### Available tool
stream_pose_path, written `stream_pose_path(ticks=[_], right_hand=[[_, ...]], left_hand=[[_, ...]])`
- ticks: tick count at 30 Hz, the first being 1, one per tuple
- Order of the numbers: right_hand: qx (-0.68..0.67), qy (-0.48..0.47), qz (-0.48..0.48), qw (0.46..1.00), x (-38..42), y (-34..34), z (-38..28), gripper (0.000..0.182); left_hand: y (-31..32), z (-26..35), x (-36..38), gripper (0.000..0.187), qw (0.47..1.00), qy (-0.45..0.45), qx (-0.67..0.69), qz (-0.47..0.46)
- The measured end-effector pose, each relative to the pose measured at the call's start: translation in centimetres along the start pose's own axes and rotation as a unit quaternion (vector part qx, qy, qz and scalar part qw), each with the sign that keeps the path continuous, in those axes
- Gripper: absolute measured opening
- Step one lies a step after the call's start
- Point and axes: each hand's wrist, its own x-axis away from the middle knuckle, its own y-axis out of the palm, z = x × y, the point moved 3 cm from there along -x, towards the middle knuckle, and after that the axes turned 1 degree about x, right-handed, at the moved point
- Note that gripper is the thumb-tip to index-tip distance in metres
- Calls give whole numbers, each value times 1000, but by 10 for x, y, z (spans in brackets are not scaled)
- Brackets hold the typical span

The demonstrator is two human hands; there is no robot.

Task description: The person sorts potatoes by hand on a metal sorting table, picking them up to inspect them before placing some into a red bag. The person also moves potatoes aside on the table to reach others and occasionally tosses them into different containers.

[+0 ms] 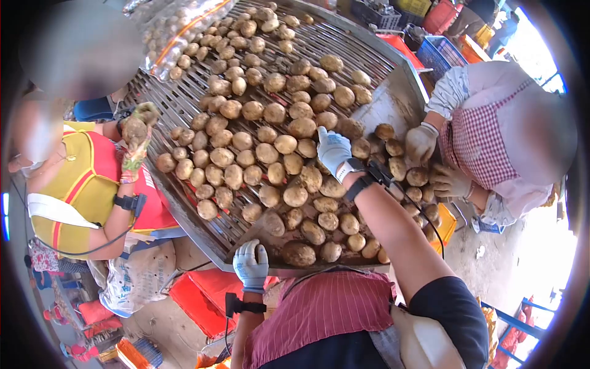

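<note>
Many brown potatoes (285, 144) lie spread over a slatted metal sorting table (167, 101). My right hand (334, 149), in a white and blue glove, reaches over the middle of the potatoes, its index finger extended and touching or just above them; no potato shows in its grasp. My left hand (250, 265), gloved alike, is at the table's near rim, fingers bent and thumb apart, with no clearly held object. A few potatoes lie just beyond it, nearest a pale flat one (272, 223).
At the left a person (80, 178) holds potatoes in a raised gloved hand. Another person (491, 135) at the right has both gloved hands by potatoes. A clear bag of potatoes (175, 31) lies at the top left. Blue crates (439, 56) stand behind the table.
</note>
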Motion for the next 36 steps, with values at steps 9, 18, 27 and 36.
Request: stream_pose_path(ticks=[9,18,27,36], right_hand=[[-270,-192,-10,943,76,-71,-60,37],[-70,-208,-16,975,-26,-9,-158,71],[-22,-279,-53,959,68,-42,-60,37],[103,-100,-39,989,24,-83,20,39]], left_hand=[[-7,30,-24,33,732,-303,604,86],[-5,-43,-13,35,805,-357,474,2],[18,39,-13,79,955,-21,237,-180],[29,92,-58,49,890,70,432,-131]])
